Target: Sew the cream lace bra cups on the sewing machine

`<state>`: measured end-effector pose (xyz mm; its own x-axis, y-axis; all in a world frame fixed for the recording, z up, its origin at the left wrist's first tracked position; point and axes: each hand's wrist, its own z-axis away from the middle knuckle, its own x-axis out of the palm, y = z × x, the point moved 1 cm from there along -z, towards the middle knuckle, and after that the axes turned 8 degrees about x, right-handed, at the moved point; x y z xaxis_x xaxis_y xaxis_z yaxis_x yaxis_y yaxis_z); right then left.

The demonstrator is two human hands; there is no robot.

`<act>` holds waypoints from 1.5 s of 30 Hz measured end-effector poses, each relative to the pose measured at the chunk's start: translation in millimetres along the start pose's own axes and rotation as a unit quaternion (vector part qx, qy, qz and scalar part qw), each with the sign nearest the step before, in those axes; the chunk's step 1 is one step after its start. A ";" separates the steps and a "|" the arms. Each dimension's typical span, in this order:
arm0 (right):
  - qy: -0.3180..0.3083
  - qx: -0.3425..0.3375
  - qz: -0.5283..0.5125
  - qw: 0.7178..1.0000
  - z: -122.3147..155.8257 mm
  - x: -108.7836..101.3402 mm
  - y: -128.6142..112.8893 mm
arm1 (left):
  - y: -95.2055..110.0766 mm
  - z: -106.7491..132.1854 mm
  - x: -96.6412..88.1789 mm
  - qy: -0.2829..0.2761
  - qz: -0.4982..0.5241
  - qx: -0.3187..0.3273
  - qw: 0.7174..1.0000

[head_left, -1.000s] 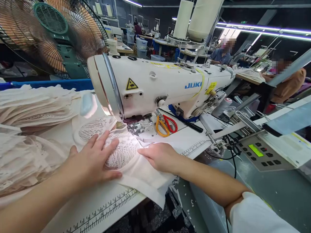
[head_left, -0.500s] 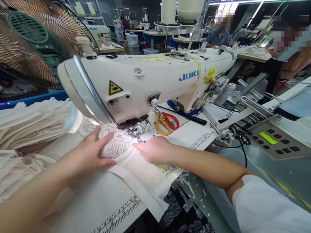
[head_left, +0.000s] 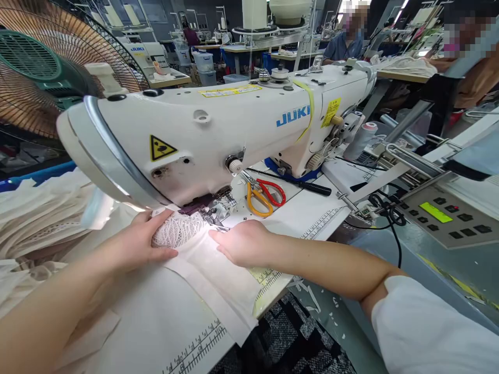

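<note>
Background worktables (head_left: 169, 81) stand before a dark wall (head_left: 233, 12).

Left hand (head_left: 134, 243): spread, thumb and fingers on the white lace cloth (head_left: 178, 231)
Right hand (head_left: 242, 243): curled, touching the cloth's plain part
Sewing machine (head_left: 218, 132): white, head above the lace
Scissors (head_left: 257, 203): orange and red handles, beside the machine

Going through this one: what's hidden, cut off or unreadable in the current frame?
All in the head view:
- Needle: hidden by the sewing machine.
- Right hand's curled fingers: hidden by the hand itself, so its grip on the white cloth is unclear.
- Fan: cut off by the left edge.
- Green screen: any writing too small to read.
</note>
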<state>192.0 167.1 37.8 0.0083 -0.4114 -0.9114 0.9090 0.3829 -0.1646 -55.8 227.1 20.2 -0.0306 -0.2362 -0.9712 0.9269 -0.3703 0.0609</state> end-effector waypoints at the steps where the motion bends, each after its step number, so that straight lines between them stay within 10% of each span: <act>1: 0.004 -0.001 0.001 1.000 0.0 1.5 0.6 | -0.5 -1.8 -0.6 -0.001 -0.001 -0.004 1.000; 13: 0.033 -0.023 -0.023 0.999 0.0 7.0 6.6 | 11.7 -8.9 -28.9 -0.081 -0.031 -0.038 0.996; 25: 0.054 -0.048 -0.027 0.997 13.7 8.0 13.8 | 28.4 1.8 -39.9 -0.030 -0.087 -0.034 0.995; 28: 0.078 -0.071 -0.024 0.994 28.6 10.4 25.0 | 58.2 25.5 -28.0 0.100 -0.119 0.015 0.988; 32: 0.090 -0.130 0.009 0.987 50.7 16.1 39.4 | 113.8 62.5 8.9 0.227 -0.057 0.258 0.937; 38: 0.083 -0.168 0.052 0.981 61.7 27.4 43.2 | 142.9 78.2 47.4 0.205 -0.078 0.305 0.927; 45: 0.115 -0.173 0.063 0.976 46.2 28.2 38.6 | 132.7 71.0 34.3 0.203 -0.084 0.308 0.926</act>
<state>246.5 132.1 23.2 -0.0193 -0.1611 -0.9868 0.7118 0.6908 -0.1267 39.6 106.1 11.3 0.1035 0.1828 -0.9777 0.5296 -0.8422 -0.1013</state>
